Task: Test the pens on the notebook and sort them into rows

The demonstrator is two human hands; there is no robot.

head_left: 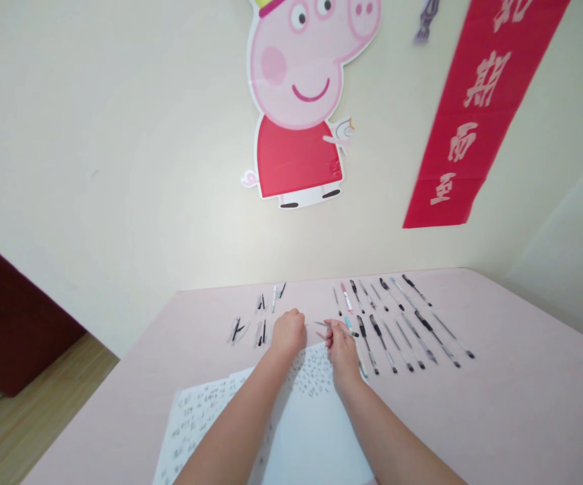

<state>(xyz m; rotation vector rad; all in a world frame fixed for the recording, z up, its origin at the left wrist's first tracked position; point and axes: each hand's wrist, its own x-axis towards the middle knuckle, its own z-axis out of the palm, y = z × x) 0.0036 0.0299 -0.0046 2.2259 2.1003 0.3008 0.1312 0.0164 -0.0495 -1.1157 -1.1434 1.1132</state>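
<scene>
My right hand (340, 345) pinches a slim pen (351, 332) with a pale, thin body and a dark end. The pen lies almost level, its thin end toward my left hand. My left hand (289, 331) is closed over the far edge of the papers, fingers curled under; whatever it grips is hidden. Beneath both forearms lie white sheets (316, 431), and a handwritten sheet (195, 417) sticks out at the left. Right of my right hand, pens (387, 347) lie in two slanted rows, some with black grips.
Left of my left hand are small groups of black and clear pen parts (237, 330) and a white pen (274, 298). They rest on a pink table (534, 404) against a wall bearing a cartoon pig cutout (299, 158) and a red banner (453, 155).
</scene>
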